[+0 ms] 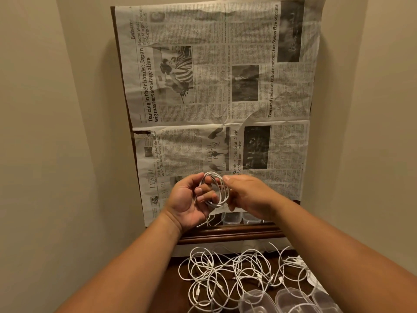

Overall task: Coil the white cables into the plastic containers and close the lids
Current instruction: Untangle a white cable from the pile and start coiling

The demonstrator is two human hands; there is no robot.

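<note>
A white cable wound into a small coil (217, 190) is held up in front of the newspaper-covered mirror. My left hand (191, 199) has its fingers curled through and round the coil. My right hand (246, 195) pinches the coil's right side between thumb and fingers. Below, a tangle of loose white cables (228, 274) lies on the dark wooden top. Clear plastic containers (291, 300) stand at the bottom right edge, partly cut off by the frame; whether their lids are on cannot be made out.
A framed mirror covered with newspaper (216, 86) leans against the beige wall behind the dresser top. Its uncovered bottom strip (239, 219) reflects the containers. Walls close in on both sides.
</note>
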